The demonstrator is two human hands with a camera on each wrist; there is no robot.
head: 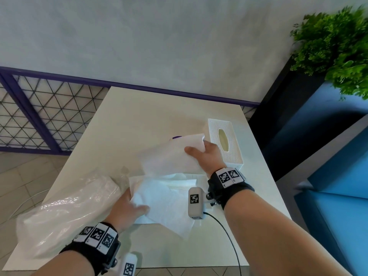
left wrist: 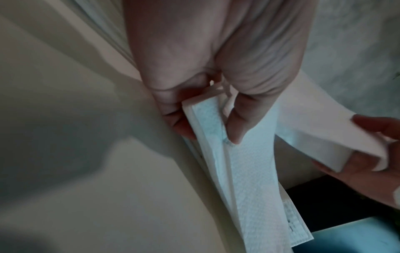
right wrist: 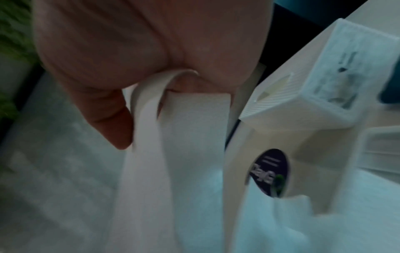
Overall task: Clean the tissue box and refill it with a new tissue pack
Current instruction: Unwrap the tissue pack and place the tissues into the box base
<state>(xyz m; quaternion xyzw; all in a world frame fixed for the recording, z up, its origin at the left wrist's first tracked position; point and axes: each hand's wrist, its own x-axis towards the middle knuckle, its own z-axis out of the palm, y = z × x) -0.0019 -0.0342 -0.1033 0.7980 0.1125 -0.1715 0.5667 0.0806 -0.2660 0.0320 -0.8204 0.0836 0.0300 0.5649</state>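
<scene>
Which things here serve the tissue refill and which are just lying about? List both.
For the job: tissue box; tissue stack gripped by right hand; loose tissues held by left hand; plastic wrapper.

Lying about: plant; blue seat; purple sticker.

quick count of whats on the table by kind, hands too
tissue box: 1
tissue stacks: 2, one in the right hand, one under the left hand
clear plastic bag: 1
hands: 2
total: 6
</scene>
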